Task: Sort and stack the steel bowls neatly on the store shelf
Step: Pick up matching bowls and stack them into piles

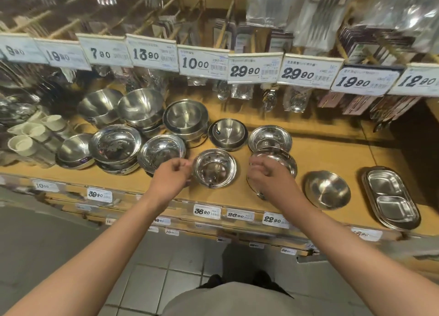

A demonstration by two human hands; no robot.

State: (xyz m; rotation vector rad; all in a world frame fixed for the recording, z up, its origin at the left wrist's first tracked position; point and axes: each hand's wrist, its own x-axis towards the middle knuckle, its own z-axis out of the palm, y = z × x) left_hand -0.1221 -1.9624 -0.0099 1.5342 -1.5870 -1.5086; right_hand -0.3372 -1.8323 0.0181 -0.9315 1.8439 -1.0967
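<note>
Crowding the left of the wooden shelf (332, 154): stacks of steel bowls, among them a wide stack (115, 147) near the front, a tilted bowl (161, 150) beside it, two deep bowls (140, 106) behind, and a flat-rimmed stack (185, 119) toward the middle. Farther left, pale small cups (22, 144). Near the centre front, a small steel bowl (215, 168) sitting upright, with a dark-rimmed bowl (227, 133) behind it. Right of that, another short stack (270, 137), a lone bowl (327, 189) tipped toward the edge, and divided oval trays (390, 198) at the far right. Left hand (172, 175) just beside the small bowl's left rim, fingers curled, apparently pinching that rim, though blurred. Right hand (269, 176) over the front stack of bowls (288, 160), fingers curled down onto it; grip itself hidden by the hand, so cannot tell whether clamped. Both forearms stretched forward, bare. Above, a row of price tags (254, 67) and hanging packaged cutlery (268, 4). Below, more price labels along the shelf edge and a grey tiled floor (147, 280).
</note>
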